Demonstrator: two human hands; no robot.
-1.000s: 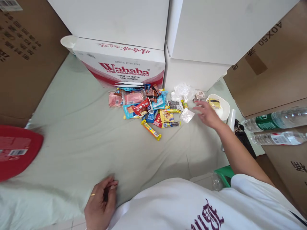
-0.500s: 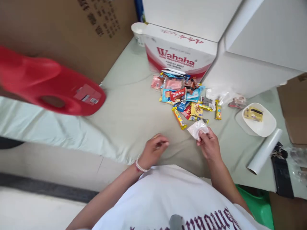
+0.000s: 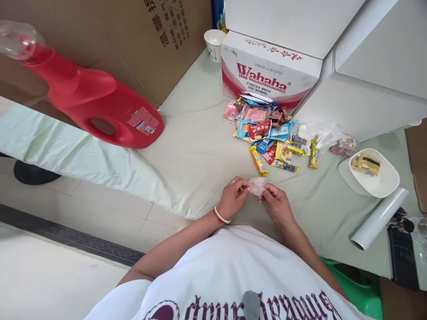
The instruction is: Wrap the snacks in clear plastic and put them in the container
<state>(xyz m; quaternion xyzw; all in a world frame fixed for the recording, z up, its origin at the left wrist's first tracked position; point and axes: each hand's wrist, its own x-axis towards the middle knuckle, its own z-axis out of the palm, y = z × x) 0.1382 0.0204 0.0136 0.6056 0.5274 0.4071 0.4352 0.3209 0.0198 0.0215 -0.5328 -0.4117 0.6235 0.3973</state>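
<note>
A small, crumpled, whitish see-through plastic bag (image 3: 257, 186) is stretched between my two hands, close to the front of the table. My left hand (image 3: 234, 198) pinches its left edge between thumb and fingers. On the other side, my right hand (image 3: 277, 204) has its fingertips closed on the right edge. Just beyond the bag lies a heap of wrapped snacks (image 3: 260, 131). A yellow snack bar (image 3: 258, 161) is the nearest piece to my hands.
Behind the snacks stands a Wahaha carton (image 3: 267, 73), with a paper cup (image 3: 214, 44) beside it. A big red jug (image 3: 110, 104) lies to the left. On the right are a white tub (image 3: 383, 184) holding yellow packets, a plastic roll (image 3: 380, 218) and clear bags (image 3: 322, 133).
My left hand has moved right and taken hold of the plastic bag. My right hand has drawn the bag left and nearer to me. The camera view has shifted.
</note>
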